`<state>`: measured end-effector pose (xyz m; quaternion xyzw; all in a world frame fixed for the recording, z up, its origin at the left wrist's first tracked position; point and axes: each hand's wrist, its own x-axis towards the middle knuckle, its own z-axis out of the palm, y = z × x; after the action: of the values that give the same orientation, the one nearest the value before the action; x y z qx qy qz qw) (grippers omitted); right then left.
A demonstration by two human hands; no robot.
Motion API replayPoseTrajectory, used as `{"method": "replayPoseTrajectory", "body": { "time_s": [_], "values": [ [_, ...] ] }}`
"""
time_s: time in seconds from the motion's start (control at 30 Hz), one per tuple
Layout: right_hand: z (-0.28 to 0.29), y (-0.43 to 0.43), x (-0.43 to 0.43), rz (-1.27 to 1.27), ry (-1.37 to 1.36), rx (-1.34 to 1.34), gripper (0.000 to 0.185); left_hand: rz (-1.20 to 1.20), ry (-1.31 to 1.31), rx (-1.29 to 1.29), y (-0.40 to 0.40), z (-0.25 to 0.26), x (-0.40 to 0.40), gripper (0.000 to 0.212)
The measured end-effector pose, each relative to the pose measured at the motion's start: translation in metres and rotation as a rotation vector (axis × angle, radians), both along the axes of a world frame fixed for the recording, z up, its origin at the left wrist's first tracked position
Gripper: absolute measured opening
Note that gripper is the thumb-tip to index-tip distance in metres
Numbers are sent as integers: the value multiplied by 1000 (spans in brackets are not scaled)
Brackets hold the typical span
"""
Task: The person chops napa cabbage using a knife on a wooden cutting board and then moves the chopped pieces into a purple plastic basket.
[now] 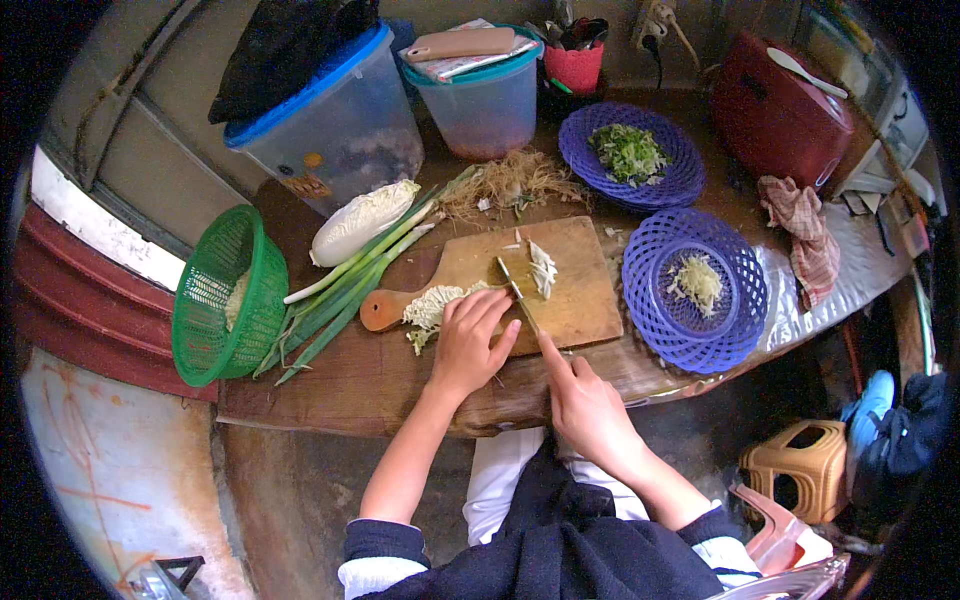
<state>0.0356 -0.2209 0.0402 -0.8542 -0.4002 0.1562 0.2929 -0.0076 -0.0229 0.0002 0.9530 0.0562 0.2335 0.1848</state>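
Observation:
My left hand (472,341) presses a pale, frilly napa cabbage leaf (427,309) onto a wooden cutting board (585,255). In my right hand (589,405) is a kitchen knife (517,289), its blade right beside the left fingertips. Thin white strips of cut cabbage (542,268) lie on the board, just past the blade. The board's rounded handle (381,310) points left. Behind the leaf rest several green onions (352,289) and a napa cabbage head (364,225). How much of the leaf lies under my left palm is hidden.
Right of the board stand a purple woven plastic basket (645,322) with pale shreds and another (574,142) with chopped greens. A green basket (214,352) tilts at the left edge. Lidded plastic tubs (352,142), dry roots (517,184) and a red appliance (765,112) line the back.

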Motion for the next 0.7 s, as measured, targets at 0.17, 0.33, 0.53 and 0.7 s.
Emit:
{"method": "replayPoseTrajectory", "body": {
  "time_s": [0.17,0.33,0.53,0.7],
  "values": [
    [-8,9,5,-13,-48,-9,71,-11,13,-23,0,3,1,33],
    [5,-16,-6,9,-6,-126,70,-2,19,-15,2,2,-2,31],
    [1,-14,4,-38,-27,0,66,-34,17,-61,0,5,0,33],
    [5,-11,-2,19,22,39,64,-3,10,-27,2,-1,-2,33]
  ]
}}
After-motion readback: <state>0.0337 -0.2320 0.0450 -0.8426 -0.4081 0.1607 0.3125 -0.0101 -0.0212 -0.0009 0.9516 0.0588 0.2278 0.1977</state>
